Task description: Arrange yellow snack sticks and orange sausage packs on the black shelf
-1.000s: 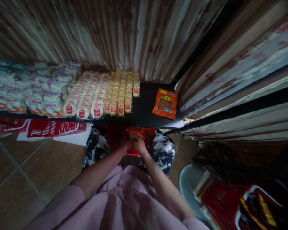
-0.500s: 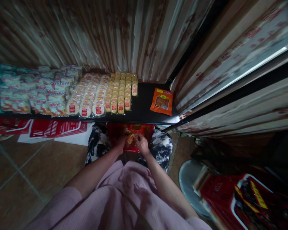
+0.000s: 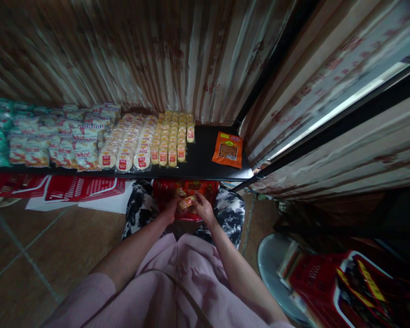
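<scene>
My left hand [image 3: 171, 208] and my right hand [image 3: 202, 207] meet over a red basket [image 3: 164, 195] that rests between my knees. Both are closed on a small orange snack packet [image 3: 186, 202], one hand at each end. More orange packets lie in the basket beneath them. Just above, on a black shelf [image 3: 201, 157], a single flat orange packet [image 3: 228, 149] lies at the right end, beside rows of small yellow packets [image 3: 172, 139] and round white packets [image 3: 130, 146].
Further white and green packets [image 3: 30, 141] fill the shelf to the left. Flat red baskets [image 3: 78, 187] lie on the tiled floor under the shelf. A grey stool [image 3: 273, 264] and another red basket [image 3: 335, 287] of goods stand at my right. Striped panels rise behind and to the right.
My hands have lifted a small orange packet out of the basket and now hold it between them. The camera has shifted slightly.
</scene>
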